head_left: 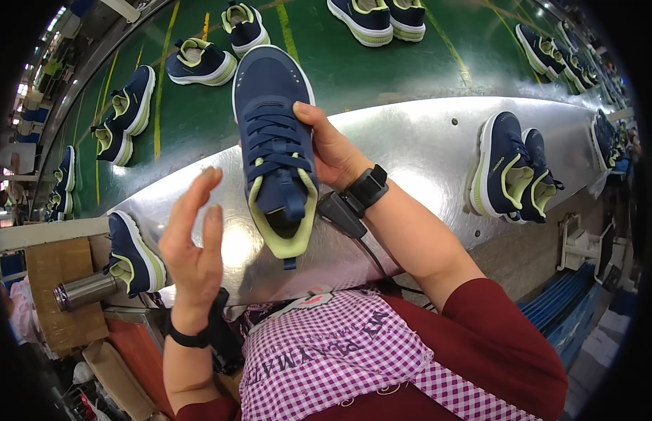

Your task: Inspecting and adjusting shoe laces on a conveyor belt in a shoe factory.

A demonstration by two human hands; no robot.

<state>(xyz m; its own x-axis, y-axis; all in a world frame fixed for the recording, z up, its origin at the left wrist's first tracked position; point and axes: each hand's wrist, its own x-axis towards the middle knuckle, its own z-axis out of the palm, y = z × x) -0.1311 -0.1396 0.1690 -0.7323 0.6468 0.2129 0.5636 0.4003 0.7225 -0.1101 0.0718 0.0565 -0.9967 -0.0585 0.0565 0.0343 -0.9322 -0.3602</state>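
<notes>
A navy sneaker [278,140] with a light green lining and white sole edge is held up over the metal ledge, toe pointing away from me. My right hand [334,149] grips it along its right side, thumb on the upper near the laces. The laces are threaded in crossing rows, and the heel opening faces me. To the left of the shoe, my left hand [194,242] is raised with fingers apart, touching nothing. A single matching sneaker [133,252] rests at the ledge's left end, close to my left hand.
A shiny metal ledge [410,151] runs in front of me, with a pair of sneakers [512,168] on its right part. Beyond it lies a green conveyor belt [206,119] carrying several pairs. A steel cylinder [86,292] and cardboard [59,270] are at the left.
</notes>
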